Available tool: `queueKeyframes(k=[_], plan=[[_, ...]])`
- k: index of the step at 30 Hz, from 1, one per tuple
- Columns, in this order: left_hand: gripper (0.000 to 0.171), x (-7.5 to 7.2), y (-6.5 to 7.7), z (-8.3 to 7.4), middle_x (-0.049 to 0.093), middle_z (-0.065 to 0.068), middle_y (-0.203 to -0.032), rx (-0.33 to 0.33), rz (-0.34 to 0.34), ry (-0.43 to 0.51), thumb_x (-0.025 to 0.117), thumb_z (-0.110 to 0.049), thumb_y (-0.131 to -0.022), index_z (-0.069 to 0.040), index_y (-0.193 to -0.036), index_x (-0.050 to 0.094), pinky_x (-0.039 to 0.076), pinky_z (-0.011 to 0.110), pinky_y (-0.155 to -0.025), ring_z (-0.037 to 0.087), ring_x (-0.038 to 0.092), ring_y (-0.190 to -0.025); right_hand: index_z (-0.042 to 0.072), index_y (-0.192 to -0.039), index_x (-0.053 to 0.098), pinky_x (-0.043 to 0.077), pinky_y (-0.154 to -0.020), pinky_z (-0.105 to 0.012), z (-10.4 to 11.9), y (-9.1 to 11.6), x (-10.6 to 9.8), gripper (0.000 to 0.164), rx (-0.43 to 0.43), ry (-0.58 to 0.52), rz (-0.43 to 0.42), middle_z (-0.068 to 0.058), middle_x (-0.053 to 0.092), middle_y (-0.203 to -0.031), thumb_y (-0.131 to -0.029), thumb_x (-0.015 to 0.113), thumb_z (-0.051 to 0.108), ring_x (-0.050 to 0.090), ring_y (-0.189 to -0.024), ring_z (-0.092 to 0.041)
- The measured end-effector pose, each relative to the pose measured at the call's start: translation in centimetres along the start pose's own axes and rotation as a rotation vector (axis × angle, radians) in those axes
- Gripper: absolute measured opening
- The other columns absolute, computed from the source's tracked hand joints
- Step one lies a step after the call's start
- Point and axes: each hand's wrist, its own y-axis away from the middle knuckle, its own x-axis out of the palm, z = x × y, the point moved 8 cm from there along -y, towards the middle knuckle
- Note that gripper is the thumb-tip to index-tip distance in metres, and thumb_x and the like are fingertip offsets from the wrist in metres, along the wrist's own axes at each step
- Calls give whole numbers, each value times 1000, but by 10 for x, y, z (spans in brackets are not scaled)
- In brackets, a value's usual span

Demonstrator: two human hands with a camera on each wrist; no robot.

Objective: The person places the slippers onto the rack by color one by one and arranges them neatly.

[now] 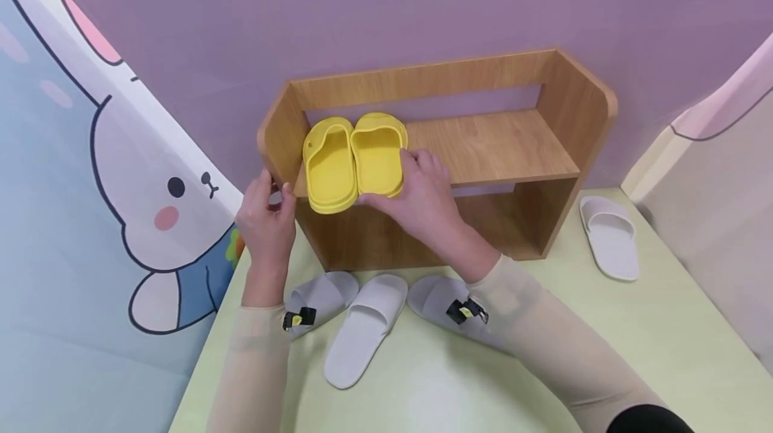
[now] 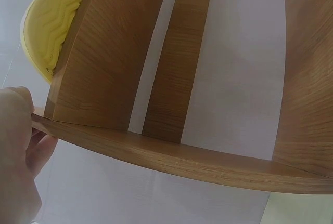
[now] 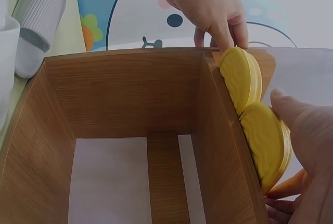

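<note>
A pair of yellow clogs sits side by side at the left end of the wooden shoe rack's (image 1: 501, 144) upper shelf, heels jutting past its front edge. My right hand (image 1: 425, 201) holds the right clog (image 1: 379, 164) by its outer side, thumb near the heel. Beside it, the left clog (image 1: 332, 174) stands free of my fingers. My left hand (image 1: 266, 221) grips the front edge of the rack's left side panel, with thumb and fingers on opposite faces. From below, the left wrist view shows the wavy sole (image 2: 51, 26) of one clog over the shelf edge.
In front of the rack lie a white slipper (image 1: 365, 332) and two grey slippers, one at the left (image 1: 320, 299), the other partly under my right forearm (image 1: 431, 299). Another white slipper (image 1: 610, 238) lies right of the rack. A purple wall (image 1: 386, 10) stands behind.
</note>
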Motion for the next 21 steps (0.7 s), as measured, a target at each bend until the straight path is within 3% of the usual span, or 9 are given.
queueKeyframes(k=[11,21], plan=[[26,0,-1,-4,77,17,-109,-9,7,18,69,-21,-109,0,-124,73,67,51,-74,28,79,-102,3,-150,60,43,-109,-49,-5,5,-3,89,-22,8,36,-14,59,-136,-88,90,60,51,-128,-32],[25,2,2,-5,77,17,-107,-6,-3,31,70,-18,-108,0,-125,74,66,48,-72,28,79,-99,0,-147,61,45,-110,-50,-7,11,-8,85,-79,12,18,-16,60,-135,-90,89,56,53,-127,-34]])
